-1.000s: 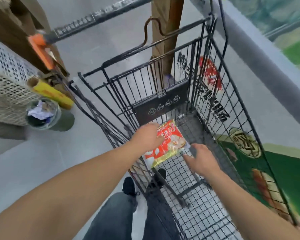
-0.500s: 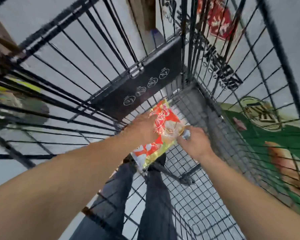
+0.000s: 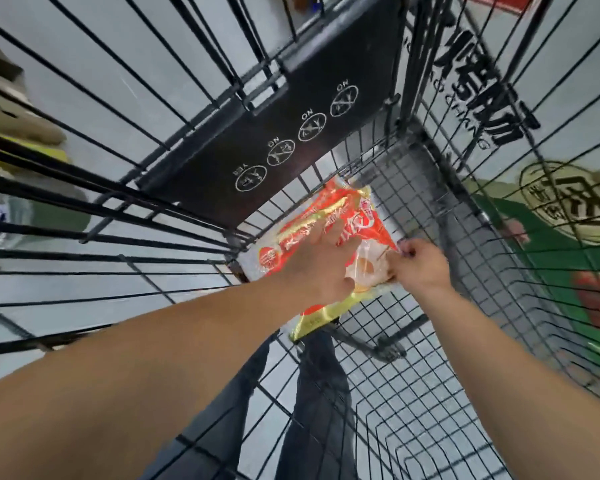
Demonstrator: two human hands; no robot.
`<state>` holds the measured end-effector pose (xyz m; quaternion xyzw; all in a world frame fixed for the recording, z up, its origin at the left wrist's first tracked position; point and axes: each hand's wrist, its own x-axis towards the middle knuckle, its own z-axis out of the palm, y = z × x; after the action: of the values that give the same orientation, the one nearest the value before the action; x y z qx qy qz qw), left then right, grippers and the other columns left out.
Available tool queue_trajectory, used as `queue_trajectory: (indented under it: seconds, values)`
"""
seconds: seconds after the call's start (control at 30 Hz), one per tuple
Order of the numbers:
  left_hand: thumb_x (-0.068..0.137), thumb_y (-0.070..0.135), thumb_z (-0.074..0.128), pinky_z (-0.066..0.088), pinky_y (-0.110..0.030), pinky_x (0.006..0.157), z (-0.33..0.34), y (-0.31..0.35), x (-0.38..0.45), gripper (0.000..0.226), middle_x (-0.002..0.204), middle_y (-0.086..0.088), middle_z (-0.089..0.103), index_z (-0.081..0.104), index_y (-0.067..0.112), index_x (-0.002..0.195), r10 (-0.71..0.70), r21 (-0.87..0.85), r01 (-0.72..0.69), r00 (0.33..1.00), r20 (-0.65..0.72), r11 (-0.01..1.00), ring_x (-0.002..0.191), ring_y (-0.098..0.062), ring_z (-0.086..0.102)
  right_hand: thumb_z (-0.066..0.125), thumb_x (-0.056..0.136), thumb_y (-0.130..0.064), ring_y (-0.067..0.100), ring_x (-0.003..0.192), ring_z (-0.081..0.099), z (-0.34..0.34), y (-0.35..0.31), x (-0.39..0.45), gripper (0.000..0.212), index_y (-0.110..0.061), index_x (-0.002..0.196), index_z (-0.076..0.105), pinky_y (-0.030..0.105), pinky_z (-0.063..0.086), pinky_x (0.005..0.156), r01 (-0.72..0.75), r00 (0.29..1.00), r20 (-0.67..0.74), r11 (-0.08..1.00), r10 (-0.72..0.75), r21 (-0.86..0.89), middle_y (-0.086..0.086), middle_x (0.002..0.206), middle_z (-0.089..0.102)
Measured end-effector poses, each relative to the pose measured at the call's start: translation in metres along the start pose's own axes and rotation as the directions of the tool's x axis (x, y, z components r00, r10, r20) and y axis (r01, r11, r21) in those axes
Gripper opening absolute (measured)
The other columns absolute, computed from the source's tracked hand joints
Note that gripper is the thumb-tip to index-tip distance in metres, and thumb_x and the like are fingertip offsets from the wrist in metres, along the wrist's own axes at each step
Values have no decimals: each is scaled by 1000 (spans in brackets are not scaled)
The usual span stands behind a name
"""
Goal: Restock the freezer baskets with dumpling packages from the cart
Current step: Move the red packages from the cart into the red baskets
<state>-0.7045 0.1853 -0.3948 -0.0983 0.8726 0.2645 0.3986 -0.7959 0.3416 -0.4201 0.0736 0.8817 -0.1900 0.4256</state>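
- Dumpling package [image 3: 305, 233], red/orange w/ yellow edge, lies at the far end of the cart [image 3: 426, 403] floor, just below the black child-seat flap [image 3: 291, 133].
- Long axis runs diagonal: far-right corner up by the cart's corner, near end pointing back toward the person's legs.
- L hand [image 3: 321, 268] on top of pkg, fingers spread fairly flat over the red print; looks like pressing/steadying, no curl round an edge visible.
- R hand [image 3: 418, 266] at pkg's right edge, fingers curled, pinching the film there.
- Both hands touch pkg; R holds the edge, L covers the middle.
- Judgement: pickup step, early. Lift prob. led by R pinch, L needs to slide under left edge.
- Freezer baskets not in view.
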Motion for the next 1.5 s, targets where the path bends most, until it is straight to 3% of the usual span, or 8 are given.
queue_trajectory:
  seconds: [0.1,0.23,0.33,0.5,0.77,0.87,1.3,1.5]
  values:
    - [90,30,62,13,-49,123,5,15,8,78,167,-5,2,22,24,157,73,-100,-78,996,-54,992,152,-31,-4,61,91,-24,30,85,55,-10,42,-13,21,-15,75,52,32,38,71,-169,979,-88,977,181,134,4,77,56]
    - [89,23,58,26,-47,119,2,15,20,57,160,-15,22,43,12,143,-140,-141,83,873,-466,987,146,-36,24,63,88,-27,32,85,59,-9,105,-32,23,-6,97,63,38,47,76,-356,917,-75,888,392,290,12,89,63]
    - [95,19,51,24,-38,116,8,11,26,54,153,-22,36,39,0,144,-317,-272,220,863,-394,937,143,-34,32,71,74,-30,31,76,61,-7,142,-38,30,-7,94,67,48,54,77,-435,890,39,824,453,364,14,81,67]
    - [98,25,46,51,-40,83,28,14,26,28,103,-17,68,64,4,98,-415,-467,302,896,-158,831,100,-34,64,64,77,-39,23,70,59,-15,145,-21,22,-18,74,57,36,49,68,-341,880,-32,679,473,650,6,83,63]
    - [95,18,61,40,-22,66,17,27,35,6,105,-3,62,64,16,100,-398,-672,239,913,-91,701,94,-20,57,70,87,-29,25,88,71,-3,165,-31,23,-16,107,70,47,59,82,-255,924,24,569,382,782,8,99,75]
    - [94,13,60,41,-24,78,16,31,30,4,115,-7,63,64,13,95,-388,-665,230,917,-97,711,105,-23,58,67,88,-11,29,82,69,-10,163,-46,14,-17,76,71,48,57,81,-223,918,-44,604,394,766,11,86,74]
    - [87,18,56,47,-35,71,-51,62,-114,16,79,-2,63,64,17,73,-325,-629,-30,836,-442,777,84,-29,61,58,96,-8,11,51,47,-69,108,-193,27,-14,70,61,20,39,43,97,918,-280,529,279,843,2,66,58]
    - [90,20,57,40,-22,52,-101,95,-237,17,71,4,63,70,16,80,-154,-569,-246,812,-563,785,66,-12,54,56,96,-7,26,80,65,-100,82,-322,25,-12,73,64,40,54,75,282,860,-425,433,281,856,10,83,68]
